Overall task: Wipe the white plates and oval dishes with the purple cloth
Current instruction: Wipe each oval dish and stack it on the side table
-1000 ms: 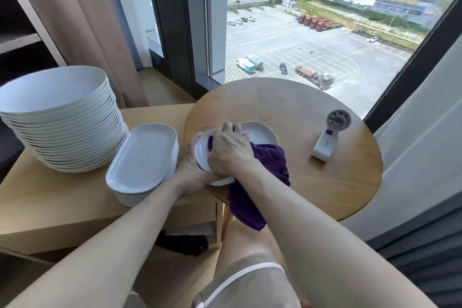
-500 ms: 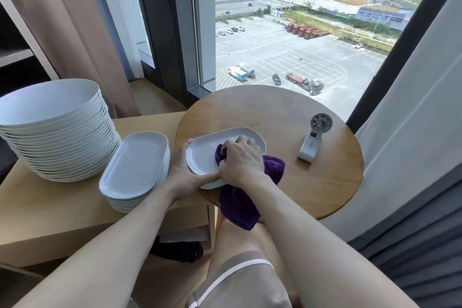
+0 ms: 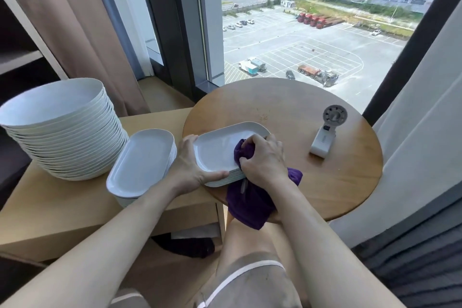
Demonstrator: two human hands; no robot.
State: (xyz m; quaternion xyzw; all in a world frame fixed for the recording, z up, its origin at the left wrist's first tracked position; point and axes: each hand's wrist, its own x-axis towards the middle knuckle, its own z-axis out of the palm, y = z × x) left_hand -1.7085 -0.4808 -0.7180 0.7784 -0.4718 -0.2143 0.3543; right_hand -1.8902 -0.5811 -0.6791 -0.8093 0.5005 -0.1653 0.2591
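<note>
Lettering on the white fan is too small to read. My left hand grips the left end of the oval dish at the near edge of the round table. My right hand clutches the purple cloth, bunched on the dish's right half.

Left grip curled, thumb stretched rightward; right grip balled, knuckles up.
</note>
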